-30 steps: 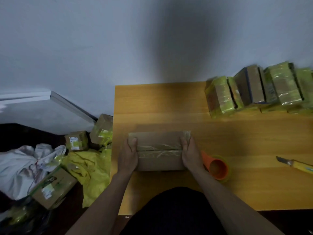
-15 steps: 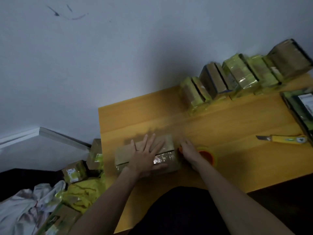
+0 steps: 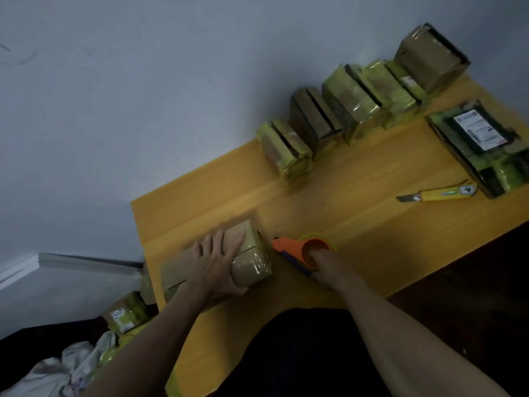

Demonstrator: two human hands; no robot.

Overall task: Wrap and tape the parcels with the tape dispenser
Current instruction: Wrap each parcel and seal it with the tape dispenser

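A brown cardboard parcel (image 3: 252,267) with clear tape across its right end lies at the near left of the yellow table (image 3: 357,202). My left hand (image 3: 214,262) rests flat on top of it, fingers spread and straight, thumb along its near side. Just right of the parcel sits the orange tape dispenser (image 3: 300,247) with its yellow-green roll. My right hand (image 3: 326,267) has its fingers pushed inside the dispenser's core and grips it; the fingertips are hidden. The dispenser's nose points at the parcel's taped end, a small gap apart.
Several wrapped parcels (image 3: 352,110) stand in a row along the wall at the back right. A flat labelled package (image 3: 481,144) lies at the right edge, with a yellow utility knife (image 3: 435,194), blade out, beside it. More parcels (image 3: 126,313) and white cloth (image 3: 57,371) lie on the floor left.
Both hands left the parcel's ends. My left hand moved onto its top, and my right hand went into the tape dispenser. The camera swung so the table looks tilted.
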